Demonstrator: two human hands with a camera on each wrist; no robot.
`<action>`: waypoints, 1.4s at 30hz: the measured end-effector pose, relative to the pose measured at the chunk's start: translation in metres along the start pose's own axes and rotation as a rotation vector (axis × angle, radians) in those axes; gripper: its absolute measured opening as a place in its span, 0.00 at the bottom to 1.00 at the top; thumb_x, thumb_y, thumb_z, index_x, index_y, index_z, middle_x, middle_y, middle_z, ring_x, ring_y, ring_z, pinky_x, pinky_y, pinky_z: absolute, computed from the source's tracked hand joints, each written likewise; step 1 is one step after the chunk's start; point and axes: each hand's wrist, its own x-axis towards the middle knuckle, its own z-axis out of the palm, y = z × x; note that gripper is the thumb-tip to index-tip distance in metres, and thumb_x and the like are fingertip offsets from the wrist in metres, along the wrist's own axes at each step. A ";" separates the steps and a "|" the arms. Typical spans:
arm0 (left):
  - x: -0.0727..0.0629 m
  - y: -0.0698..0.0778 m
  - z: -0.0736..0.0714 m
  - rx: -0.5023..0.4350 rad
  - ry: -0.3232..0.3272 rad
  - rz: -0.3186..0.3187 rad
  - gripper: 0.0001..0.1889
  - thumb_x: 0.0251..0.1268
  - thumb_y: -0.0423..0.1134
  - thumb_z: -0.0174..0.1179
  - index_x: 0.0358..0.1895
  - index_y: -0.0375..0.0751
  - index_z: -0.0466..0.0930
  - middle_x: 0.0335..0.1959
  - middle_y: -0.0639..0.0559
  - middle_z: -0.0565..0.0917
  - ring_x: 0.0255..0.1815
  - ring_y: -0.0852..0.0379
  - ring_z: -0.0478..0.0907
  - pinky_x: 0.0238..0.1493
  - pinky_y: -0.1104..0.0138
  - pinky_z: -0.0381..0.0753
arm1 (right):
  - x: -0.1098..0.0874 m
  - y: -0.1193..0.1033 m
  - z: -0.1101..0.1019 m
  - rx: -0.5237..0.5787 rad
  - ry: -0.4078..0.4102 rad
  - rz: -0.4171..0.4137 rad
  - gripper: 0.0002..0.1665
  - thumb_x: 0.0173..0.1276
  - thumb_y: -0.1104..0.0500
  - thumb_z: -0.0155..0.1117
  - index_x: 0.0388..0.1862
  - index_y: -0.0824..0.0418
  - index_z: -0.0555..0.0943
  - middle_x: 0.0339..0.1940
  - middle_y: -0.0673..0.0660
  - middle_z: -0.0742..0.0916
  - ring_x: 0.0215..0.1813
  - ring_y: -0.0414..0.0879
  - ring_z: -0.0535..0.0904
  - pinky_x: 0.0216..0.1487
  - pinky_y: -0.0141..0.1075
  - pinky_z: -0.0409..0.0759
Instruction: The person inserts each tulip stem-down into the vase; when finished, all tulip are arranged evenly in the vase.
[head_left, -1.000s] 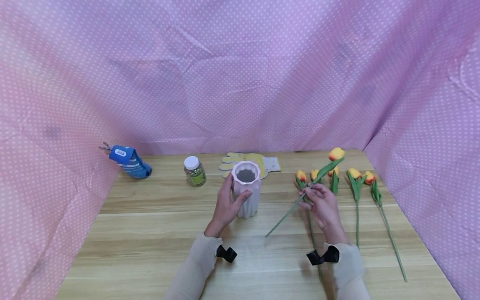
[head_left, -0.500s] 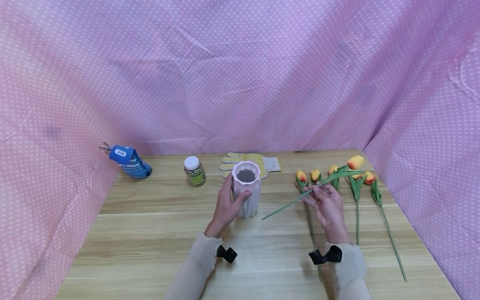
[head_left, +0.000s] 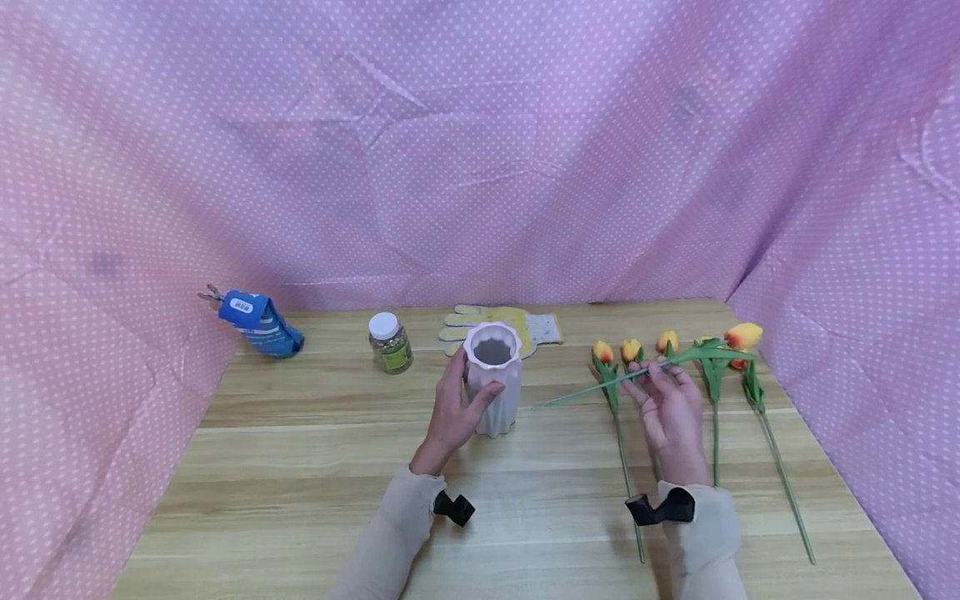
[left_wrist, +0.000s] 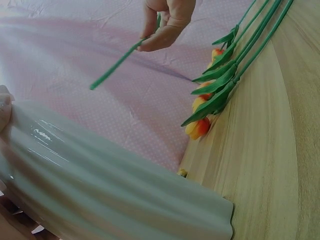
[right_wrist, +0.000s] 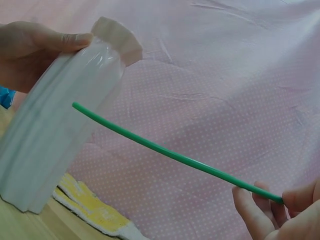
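Note:
A white fluted vase (head_left: 501, 404) with a scalloped rim stands on the wooden table, dark inside its mouth. My left hand (head_left: 455, 408) grips it near the top, thumb on the front. To the right, my right hand (head_left: 671, 417) pinches a yellow-orange artificial tulip (head_left: 744, 336) by its green stem (right_wrist: 170, 152) above the table. The bare stem end points left toward the vase, and the bloom points right. Several more tulips (left_wrist: 200, 127) lie in a row on the table under and beside the right hand.
Behind the vase lies a yellow and white work glove (head_left: 542, 327). A jar (head_left: 391, 346) with a white lid stands left of it. Farther left is a blue bag (head_left: 262, 325) with a metal-looking tool end (head_left: 212, 293) sticking out. A pink dotted curtain (head_left: 480, 167) encloses the table.
My right hand has moved right, and the held tulip has swung from a steep diagonal to nearly level, its bloom shifting right and down. The left hand and vase have stayed put.

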 end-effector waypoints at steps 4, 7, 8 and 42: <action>0.000 -0.001 0.000 0.002 0.003 0.006 0.40 0.69 0.56 0.61 0.77 0.42 0.58 0.68 0.41 0.74 0.69 0.42 0.73 0.71 0.42 0.71 | 0.000 -0.003 0.003 0.044 -0.025 -0.022 0.09 0.76 0.71 0.49 0.36 0.66 0.76 0.30 0.59 0.87 0.38 0.49 0.88 0.42 0.42 0.90; 0.000 -0.001 0.000 0.006 0.006 0.007 0.41 0.69 0.58 0.61 0.77 0.42 0.58 0.67 0.41 0.75 0.69 0.42 0.73 0.70 0.42 0.72 | 0.000 -0.006 0.005 0.086 -0.038 -0.035 0.09 0.76 0.72 0.48 0.36 0.67 0.76 0.30 0.60 0.86 0.38 0.50 0.88 0.41 0.43 0.90; 0.000 0.000 0.000 0.007 0.006 0.006 0.41 0.69 0.59 0.60 0.77 0.42 0.58 0.68 0.41 0.75 0.69 0.41 0.73 0.70 0.42 0.72 | 0.000 -0.007 0.007 0.096 -0.036 -0.042 0.09 0.76 0.72 0.49 0.36 0.67 0.76 0.30 0.60 0.86 0.37 0.50 0.87 0.41 0.43 0.90; 0.000 -0.001 -0.002 -0.008 0.001 0.024 0.40 0.69 0.56 0.61 0.77 0.42 0.57 0.68 0.41 0.74 0.69 0.42 0.73 0.70 0.42 0.71 | 0.002 -0.025 0.064 0.154 -0.082 -0.159 0.03 0.72 0.72 0.56 0.37 0.68 0.74 0.30 0.62 0.85 0.36 0.53 0.86 0.39 0.45 0.90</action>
